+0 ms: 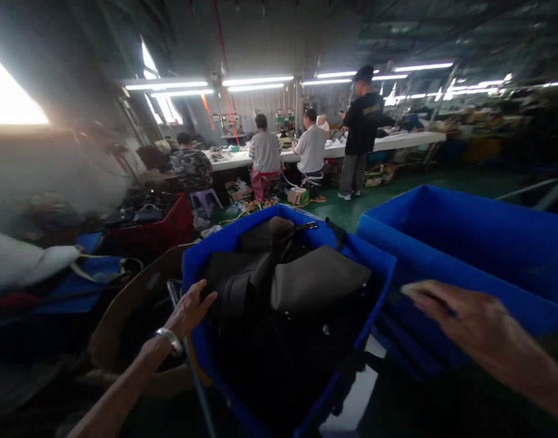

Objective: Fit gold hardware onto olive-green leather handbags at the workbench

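Observation:
My left hand (pixel 191 310), with a silver bangle at the wrist, is at the left rim of a blue bin (pixel 199 350). Its thumb and fingers are apart and nothing is in them. Inside the bin lie several black bags (pixel 319 280), which look like leather, with straps and small metal fittings. To the right, my right hand (pixel 470 322) is slightly blurred in front of a second blue bin (pixel 397 237). Its fingers stretch to the left, a gap shows beside the thumb, and I see nothing held. Whether this hand touches the second bin, I cannot tell.
A brown cardboard container (pixel 109 322) stands left of the first bin, near a red crate (pixel 171 222) with dark items. Several people sit or stand along a long white worktable (pixel 397 143) at the back. Green floor (pixel 336 210) shows between the bins and table.

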`<state>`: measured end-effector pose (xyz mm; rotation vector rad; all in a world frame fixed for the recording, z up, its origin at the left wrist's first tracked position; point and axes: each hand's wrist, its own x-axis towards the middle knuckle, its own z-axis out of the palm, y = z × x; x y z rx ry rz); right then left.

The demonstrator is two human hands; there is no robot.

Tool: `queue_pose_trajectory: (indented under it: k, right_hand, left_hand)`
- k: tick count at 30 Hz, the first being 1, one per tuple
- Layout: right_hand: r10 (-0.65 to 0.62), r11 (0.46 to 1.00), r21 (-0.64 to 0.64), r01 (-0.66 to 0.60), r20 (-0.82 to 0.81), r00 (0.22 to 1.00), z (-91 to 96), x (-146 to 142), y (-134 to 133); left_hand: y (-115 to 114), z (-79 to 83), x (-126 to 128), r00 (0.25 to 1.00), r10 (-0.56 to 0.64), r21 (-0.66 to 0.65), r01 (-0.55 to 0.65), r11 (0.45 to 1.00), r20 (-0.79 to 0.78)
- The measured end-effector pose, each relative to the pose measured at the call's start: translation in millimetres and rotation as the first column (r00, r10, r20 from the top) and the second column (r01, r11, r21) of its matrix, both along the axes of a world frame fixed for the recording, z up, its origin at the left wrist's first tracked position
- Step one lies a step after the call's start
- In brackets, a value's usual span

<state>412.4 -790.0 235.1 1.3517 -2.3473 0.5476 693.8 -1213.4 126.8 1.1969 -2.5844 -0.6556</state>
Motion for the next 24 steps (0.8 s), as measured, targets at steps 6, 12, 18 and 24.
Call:
queue_pose_trajectory:
  k: [6, 12, 18, 24]
  right_hand:
    - [0.109, 0.932, 0.345, -0.113, 0.029, 0.994, -22.7, -37, -171]
    - [0.122, 0.854, 0.5, -0.143, 0.075, 0.99, -76.8, -72, -221]
    - [0.221, 0.812, 0.543, -0.215, 0.056, 0.974, -82.3, -41, -208]
    - [0.323, 0.837, 0.48, -0.264, -0.043, 0.945, -34.4, 40, -174]
  left_hand:
    - [-3, 7.2, -72, 0.958, -0.253, -0.007, 0.256, 0.967, 0.133]
    - [7, -20.9, -168, 0.94, -0.174, -0.054, 0.198, 0.979, 0.294]
    - [-8, -42.1, -180, 0.919, -0.137, -0.067, 0.174, 0.983, 0.37]
    - [-10, -35.3, -165, 0.94, -0.163, -0.055, 0.188, 0.981, 0.301]
